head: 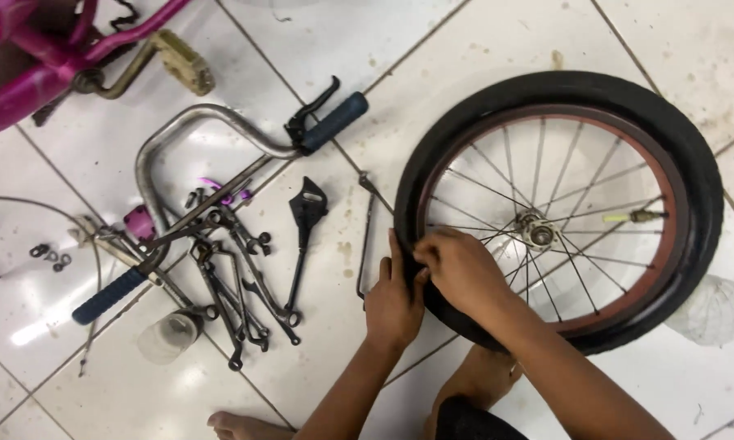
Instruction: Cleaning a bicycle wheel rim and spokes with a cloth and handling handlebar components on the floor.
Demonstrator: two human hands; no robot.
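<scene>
The wheel [559, 213] lies flat on the tiled floor [481, 49]; both hands, left hand [394, 300] and right hand [463, 269], have fingers closed on the tyre [693, 163] at its near rim, seemingly working it over the edge; the next move calls for a firm, even pull.

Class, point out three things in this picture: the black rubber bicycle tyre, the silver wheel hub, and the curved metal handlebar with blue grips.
Black rubber bicycle tyre [693, 155], head view, right sidewall.
Silver wheel hub [536, 229], head view, centre.
Curved metal handlebar with blue grips [180, 122], head view, upper bend.
</scene>
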